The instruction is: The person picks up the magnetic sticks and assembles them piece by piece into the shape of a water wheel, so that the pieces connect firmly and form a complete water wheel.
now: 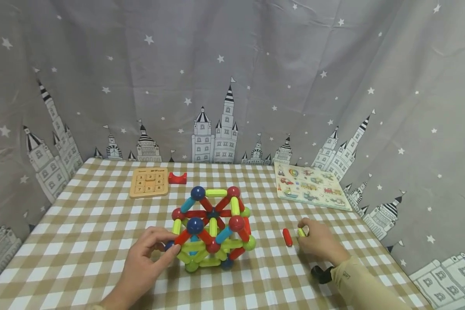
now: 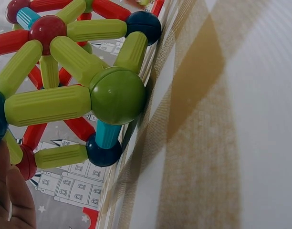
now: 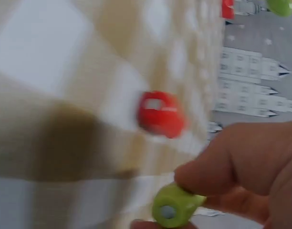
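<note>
A magnetic ball-and-stick structure [image 1: 213,228] in red, blue and green stands on the table. My left hand [image 1: 149,254] pinches a dark blue ball at its left side. In the left wrist view, a large green ball [image 2: 118,95] joins several lime sticks near the cloth, and only fingertips [image 2: 22,195] show at the lower left. My right hand [image 1: 318,241] pinches a short lime green magnetic stick [image 1: 302,232] on the right of the table. Its metal end faces the camera in the right wrist view. A loose red magnetic stick [image 1: 287,237] lies just left of that hand.
A wooden number puzzle [image 1: 149,182] and a red curved piece [image 1: 177,178] lie at the back left. A picture board [image 1: 311,186] lies at the back right. The checkered cloth [image 1: 81,241] covers the table, and a grey castle-print curtain [image 1: 217,86] hangs behind.
</note>
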`<move>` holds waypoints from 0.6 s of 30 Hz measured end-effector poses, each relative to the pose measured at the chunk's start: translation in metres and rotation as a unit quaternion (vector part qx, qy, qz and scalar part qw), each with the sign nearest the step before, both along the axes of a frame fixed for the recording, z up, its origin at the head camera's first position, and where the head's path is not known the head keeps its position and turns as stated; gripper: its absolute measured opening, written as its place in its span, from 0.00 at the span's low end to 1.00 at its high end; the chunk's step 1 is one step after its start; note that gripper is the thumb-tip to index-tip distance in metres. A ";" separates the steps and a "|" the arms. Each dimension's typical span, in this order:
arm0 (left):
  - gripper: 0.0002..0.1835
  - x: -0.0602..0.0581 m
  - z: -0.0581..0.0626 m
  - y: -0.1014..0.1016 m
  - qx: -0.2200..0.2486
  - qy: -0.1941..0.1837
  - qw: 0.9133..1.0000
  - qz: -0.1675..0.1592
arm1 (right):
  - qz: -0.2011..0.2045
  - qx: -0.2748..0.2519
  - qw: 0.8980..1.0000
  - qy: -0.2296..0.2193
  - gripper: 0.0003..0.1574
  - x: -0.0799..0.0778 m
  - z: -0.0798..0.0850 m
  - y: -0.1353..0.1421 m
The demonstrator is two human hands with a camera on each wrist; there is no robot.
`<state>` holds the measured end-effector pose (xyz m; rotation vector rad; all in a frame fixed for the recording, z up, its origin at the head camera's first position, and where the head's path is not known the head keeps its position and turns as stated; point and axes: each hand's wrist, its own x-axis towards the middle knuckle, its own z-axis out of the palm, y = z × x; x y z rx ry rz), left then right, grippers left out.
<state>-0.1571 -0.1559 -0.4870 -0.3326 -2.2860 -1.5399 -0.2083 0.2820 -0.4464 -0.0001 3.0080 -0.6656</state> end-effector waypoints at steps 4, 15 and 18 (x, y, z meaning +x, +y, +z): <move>0.07 0.001 0.000 0.001 -0.005 -0.003 1.000 0.004 | 0.009 -0.088 0.995 0.051 0.25 -0.004 0.029 -0.014; 0.09 0.001 -0.002 -0.002 0.004 0.016 1.000 -0.006 | 0.115 -0.321 0.939 0.029 0.21 -0.002 0.114 -0.145; 0.09 0.000 -0.002 -0.001 0.005 0.020 1.000 -0.007 | 0.147 -0.292 0.945 0.009 0.19 -0.003 0.126 -0.174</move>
